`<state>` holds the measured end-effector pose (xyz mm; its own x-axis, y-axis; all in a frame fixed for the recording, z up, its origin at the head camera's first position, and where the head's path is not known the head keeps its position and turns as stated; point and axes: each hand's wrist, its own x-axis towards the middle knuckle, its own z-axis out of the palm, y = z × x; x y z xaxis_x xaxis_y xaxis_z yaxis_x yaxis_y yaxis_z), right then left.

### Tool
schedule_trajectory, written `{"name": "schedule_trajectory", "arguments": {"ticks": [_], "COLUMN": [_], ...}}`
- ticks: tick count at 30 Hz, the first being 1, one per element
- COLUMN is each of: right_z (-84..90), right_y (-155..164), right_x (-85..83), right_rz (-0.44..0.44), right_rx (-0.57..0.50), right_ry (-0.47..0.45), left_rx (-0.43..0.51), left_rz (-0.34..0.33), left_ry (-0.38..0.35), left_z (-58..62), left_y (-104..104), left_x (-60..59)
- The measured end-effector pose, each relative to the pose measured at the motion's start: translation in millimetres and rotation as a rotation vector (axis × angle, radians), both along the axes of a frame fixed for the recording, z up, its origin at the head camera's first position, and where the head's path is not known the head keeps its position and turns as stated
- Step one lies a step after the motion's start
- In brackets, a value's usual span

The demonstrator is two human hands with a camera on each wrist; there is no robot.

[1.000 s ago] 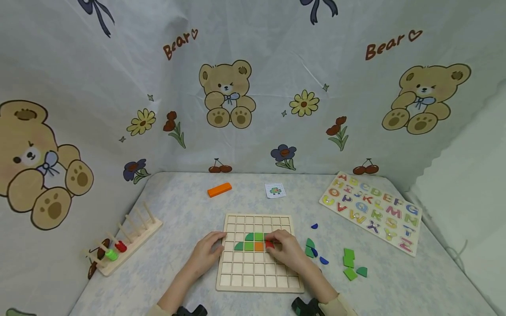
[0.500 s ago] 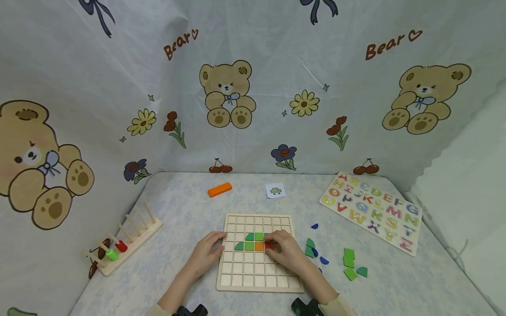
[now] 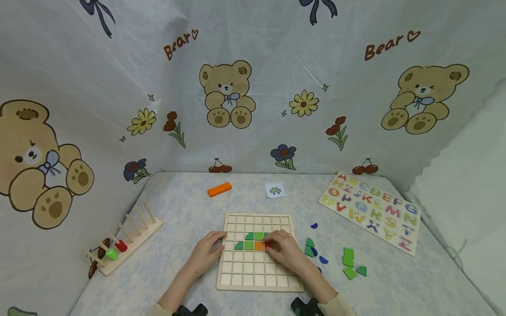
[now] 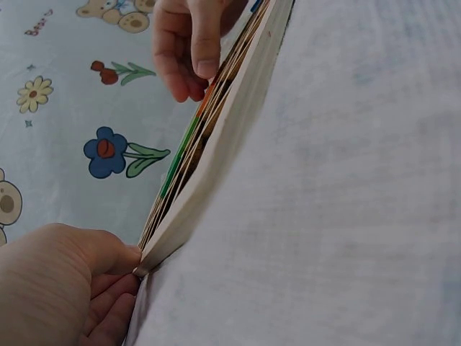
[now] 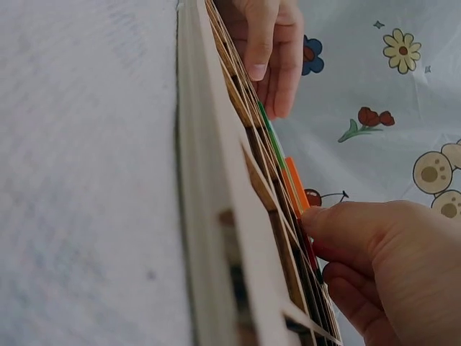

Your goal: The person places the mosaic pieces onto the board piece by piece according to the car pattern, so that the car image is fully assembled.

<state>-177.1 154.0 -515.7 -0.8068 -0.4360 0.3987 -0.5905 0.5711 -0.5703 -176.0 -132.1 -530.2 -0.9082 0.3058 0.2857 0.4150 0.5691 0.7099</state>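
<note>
Nothing visibly shifted since earlier: left hand [image 3: 205,252] pinches grid board [image 3: 245,280] by its left edge, right hand [image 3: 289,253] seemingly pinches half-hidden red tile [image 3: 269,244] on it, likely light, stiff, best held by the sides.

The word "Bear" [image 3: 177,45], followed by a heart outline [image 3: 194,34], stood twice in reddish brown on the pale backdrop [image 3: 272,52], and appeared small and tilted in the left wrist view. On the alphabet board [image 3: 381,231], coloured capital letters [image 3: 367,199] ran from A to Z.
</note>
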Motion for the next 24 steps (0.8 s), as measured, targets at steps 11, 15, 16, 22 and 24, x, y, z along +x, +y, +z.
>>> {"name": "schedule_trajectory", "arguments": {"ticks": [11,15,16,22,24], "right_z": [29.1,34.9,35.2,35.8,35.7], "right_y": [12,29,34,67,77], "right_x": [3.5,3.1,2.9,3.3,3.6], "right_rz": [-0.111,-0.157,-0.165,-0.251,-0.286], "right_rx": [-0.257,-0.267,-0.263,-0.229,-0.213], "right_ry": [-0.257,-0.259,-0.248,-0.200,-0.184], "left_rx": [-0.001,-0.010,-0.011,-0.020,-0.023], "left_rz": [-0.002,-0.002,-0.002,0.004,0.002], "left_ry": [0.005,0.004,0.004,0.010,0.015], "left_z": [-2.9,-2.2,-1.9,-1.0,-1.2], "left_y": [-1,-1,-1,-1,-1], "left_x": [-1.1,-1.4,-1.4,-1.4,-1.5]}}
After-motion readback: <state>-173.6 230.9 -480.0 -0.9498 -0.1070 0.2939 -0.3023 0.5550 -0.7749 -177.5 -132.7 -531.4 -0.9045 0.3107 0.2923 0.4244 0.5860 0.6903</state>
